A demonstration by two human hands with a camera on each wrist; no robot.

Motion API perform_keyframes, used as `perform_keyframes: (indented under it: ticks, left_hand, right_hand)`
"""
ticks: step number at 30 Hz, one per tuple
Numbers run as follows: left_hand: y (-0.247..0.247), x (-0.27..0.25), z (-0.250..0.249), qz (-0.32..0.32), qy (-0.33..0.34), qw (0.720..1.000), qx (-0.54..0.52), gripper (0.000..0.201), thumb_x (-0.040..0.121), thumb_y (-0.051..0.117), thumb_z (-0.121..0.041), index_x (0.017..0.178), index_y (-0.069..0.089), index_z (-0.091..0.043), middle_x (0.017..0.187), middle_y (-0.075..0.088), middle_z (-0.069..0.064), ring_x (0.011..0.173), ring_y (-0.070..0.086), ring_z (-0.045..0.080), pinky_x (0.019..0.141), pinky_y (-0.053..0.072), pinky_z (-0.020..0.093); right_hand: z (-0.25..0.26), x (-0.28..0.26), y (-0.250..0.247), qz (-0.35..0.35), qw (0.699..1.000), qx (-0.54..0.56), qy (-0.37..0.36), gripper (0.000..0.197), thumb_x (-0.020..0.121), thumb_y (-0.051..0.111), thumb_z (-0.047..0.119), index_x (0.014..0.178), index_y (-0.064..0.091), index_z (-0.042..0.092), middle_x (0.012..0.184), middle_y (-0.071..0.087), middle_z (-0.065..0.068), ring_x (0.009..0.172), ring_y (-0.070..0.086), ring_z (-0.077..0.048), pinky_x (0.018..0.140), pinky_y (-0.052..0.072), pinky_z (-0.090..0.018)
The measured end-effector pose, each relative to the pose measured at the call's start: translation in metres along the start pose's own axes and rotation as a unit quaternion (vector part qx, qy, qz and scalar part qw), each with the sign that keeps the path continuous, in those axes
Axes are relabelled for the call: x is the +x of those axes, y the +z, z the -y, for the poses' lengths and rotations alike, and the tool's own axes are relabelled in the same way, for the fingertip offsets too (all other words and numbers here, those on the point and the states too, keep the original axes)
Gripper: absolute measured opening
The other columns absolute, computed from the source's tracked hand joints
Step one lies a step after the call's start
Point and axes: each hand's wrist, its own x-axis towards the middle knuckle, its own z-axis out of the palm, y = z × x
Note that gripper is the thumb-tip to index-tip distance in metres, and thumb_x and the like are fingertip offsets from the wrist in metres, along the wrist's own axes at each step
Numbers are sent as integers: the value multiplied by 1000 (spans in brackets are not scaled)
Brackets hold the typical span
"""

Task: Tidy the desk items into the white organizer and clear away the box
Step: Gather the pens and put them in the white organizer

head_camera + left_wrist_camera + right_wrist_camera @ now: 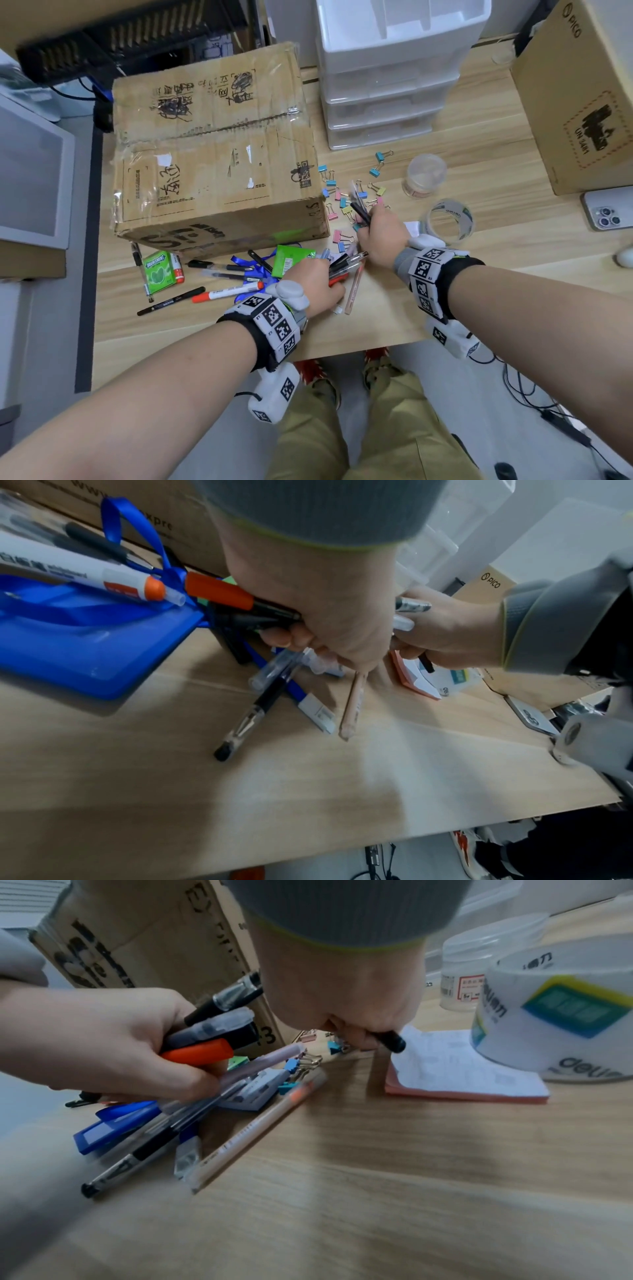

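Note:
My left hand (318, 284) grips a bundle of pens (344, 265), one of them with an orange cap (198, 1053). My right hand (380, 233) holds a few black pens (359, 209) over the scattered coloured binder clips (342, 204). A pale pink pen (352, 704) and a clear black-ink pen (253, 710) lie on the desk under the left hand. The worn cardboard box (212, 154) lies on the desk to the left. The white drawer organizer (387, 78) stands behind the clips, its open top tray holding nothing that I can see.
More markers (227, 293), a green gum pack (158, 272) and a blue badge holder (85, 642) lie left of the left hand. A tape roll (450, 219), a clear jar (424, 174), a sticky-note pad (462, 1074), a phone (609, 212) and a PICO box (582, 96) sit to the right.

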Motion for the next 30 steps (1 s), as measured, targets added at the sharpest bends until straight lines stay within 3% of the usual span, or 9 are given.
perform_keyframes:
  ticks: [3,8,10,13,16,18,22,27,30]
  left_hand:
    - [-9,-5,-4,-4,28,1000,-15,20,82,54,-36,78,54,-17,72,59,5,66,57,27,54,44,31]
    - [-22,-10,-8,-25,38,999,-25,23,86,52,-39,82,53,-16,73,58,4,66,57,28,54,43,33]
    - [-26,-12,-7,-17,39,998,-38,21,85,54,-39,82,50,-18,74,59,3,67,58,26,54,44,33]
    - [-30,-15,1,5,42,998,-37,14,83,57,-31,89,50,-20,78,60,3,70,60,26,57,46,34]
    - [-29,-21,13,11,38,999,-28,11,82,57,-25,78,47,-24,71,54,0,65,54,24,49,34,28]
    - [-26,-23,20,7,26,999,-29,15,82,57,-26,72,45,-23,67,53,1,63,54,26,49,31,28]
    - [-15,-26,32,-18,-1,1000,-5,25,86,55,-33,67,46,-21,66,54,2,64,57,28,49,33,28]
    - [1,-27,38,-5,-10,1000,23,29,86,58,-49,76,56,-22,75,61,2,71,60,26,59,49,31]
    - [7,-26,36,-9,-19,998,65,31,85,60,-52,79,57,-21,76,60,1,70,59,25,60,49,31]
  right_hand:
    - [-3,-4,-11,14,999,21,21,26,94,51,23,113,49,6,98,60,-11,79,52,-29,67,40,-33]
    - [-2,-12,-26,66,995,17,73,39,98,44,38,92,61,3,89,62,-16,80,57,-32,68,44,-31]
    - [-3,-15,-26,91,992,22,82,34,100,41,31,91,59,3,90,61,-15,83,59,-33,69,43,-30]
    - [-2,-21,-22,121,990,0,75,26,103,39,18,104,58,1,108,64,-19,103,62,-36,76,43,-29]
    - [2,-26,-16,118,990,-3,80,25,100,41,8,118,54,-3,123,60,-21,113,58,-36,83,44,-31]
    - [2,-27,-12,103,991,5,80,20,100,44,17,107,56,2,115,63,-20,100,60,-35,77,44,-31]
    - [2,-30,0,106,990,-27,87,37,88,56,43,75,54,8,76,61,-8,66,56,-24,62,49,-31]
    - [1,-37,11,120,987,-66,85,38,84,61,44,69,51,11,67,56,-5,66,57,-24,66,53,-32]
    - [0,-37,11,113,989,-47,86,36,86,60,39,68,50,10,67,55,-5,68,57,-25,64,50,-31]
